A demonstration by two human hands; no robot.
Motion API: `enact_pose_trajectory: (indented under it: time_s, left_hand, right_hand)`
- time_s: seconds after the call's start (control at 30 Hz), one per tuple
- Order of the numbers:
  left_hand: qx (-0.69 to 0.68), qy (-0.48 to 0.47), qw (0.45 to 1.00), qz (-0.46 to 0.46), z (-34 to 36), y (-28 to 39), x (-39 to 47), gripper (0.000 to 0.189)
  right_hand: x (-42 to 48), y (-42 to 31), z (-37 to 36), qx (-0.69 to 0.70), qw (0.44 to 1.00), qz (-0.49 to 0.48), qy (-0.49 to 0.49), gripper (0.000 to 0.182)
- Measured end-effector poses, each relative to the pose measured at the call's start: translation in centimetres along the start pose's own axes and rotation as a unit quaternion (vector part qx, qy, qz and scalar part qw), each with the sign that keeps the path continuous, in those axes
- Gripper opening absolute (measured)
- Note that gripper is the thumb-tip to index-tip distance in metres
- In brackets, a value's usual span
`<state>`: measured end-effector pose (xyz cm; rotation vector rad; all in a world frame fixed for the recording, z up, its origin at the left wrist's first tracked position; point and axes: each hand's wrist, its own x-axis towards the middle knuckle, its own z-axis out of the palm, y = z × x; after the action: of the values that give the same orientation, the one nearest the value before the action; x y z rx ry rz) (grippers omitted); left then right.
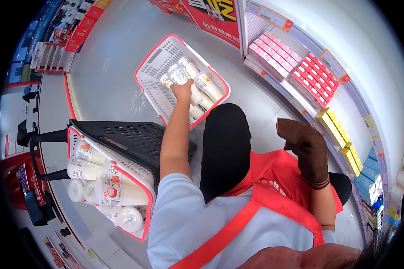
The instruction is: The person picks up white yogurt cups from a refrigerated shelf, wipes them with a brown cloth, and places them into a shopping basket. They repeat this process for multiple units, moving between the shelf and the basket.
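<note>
My left hand (182, 90) reaches down into a white plastic shopping basket (151, 88) with a red rim and grips a white lidded plastic bottle (179, 74). More white bottles (207, 84) with printed labels lie on their sides around it. My right hand (311, 159) is above my lap, covered by dark brown fabric; whether this is a glove or a wrapped cloth cannot be told. Its fingers are hidden. Left of me, a second red-rimmed white basket (150, 198) is filled with fruit-labelled drink bottles (112, 192).
A black perforated basket (131, 138) with a long handle stands against the filled one. At right, a curved-looking shelf (276, 80) carries pink boxes (272, 53), red boxes (316, 79) and yellow boxes (333, 127). A red printed panel (215, 20) stands ahead; a counter (54, 101) runs along the left.
</note>
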<state>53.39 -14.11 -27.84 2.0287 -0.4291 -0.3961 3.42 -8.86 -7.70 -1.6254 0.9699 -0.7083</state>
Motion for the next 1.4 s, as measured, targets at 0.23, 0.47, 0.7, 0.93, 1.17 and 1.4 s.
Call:
enact_pose_trajectory:
  time_s: [0.23, 0.47, 0.7, 0.93, 1.17, 1.4]
  left_hand:
    - [0.089, 0.060, 0.989, -0.097, 2.3, -8.6, -0.6, 0.076]
    - [-0.031, -0.044, 0.984, -0.170, 2.3, -13.5, -0.2, 0.081]
    - [-0.006, -0.135, 0.973, -0.186, 2.0, -11.4, -1.1, 0.048]
    - [0.153, 0.008, 0.988, 0.020, 0.6, -5.4, -4.1, 0.041]
    - [-0.120, -0.146, 0.886, 0.424, 2.1, 23.1, -15.5, 0.027]
    - [0.005, -0.098, 0.890, 0.445, 17.1, 38.3, -16.0, 0.069]
  right_hand:
    - [3.2, 0.2, 1.7, -0.019, 1.000, -0.004, -0.013, 0.017]
    - [4.9, 0.8, 2.5, -0.035, 0.999, 0.002, -0.015, 0.022]
    - [4.3, 1.8, 2.0, -0.092, 0.995, -0.018, -0.038, 0.023]
    - [2.8, -1.0, 1.4, 0.001, 0.995, -0.096, 0.018, 0.023]
    - [0.5, -3.8, -1.1, -0.007, 0.988, -0.153, -0.003, 0.025]
    - [-0.5, -3.7, -2.7, -0.018, 0.978, -0.206, 0.010, 0.027]
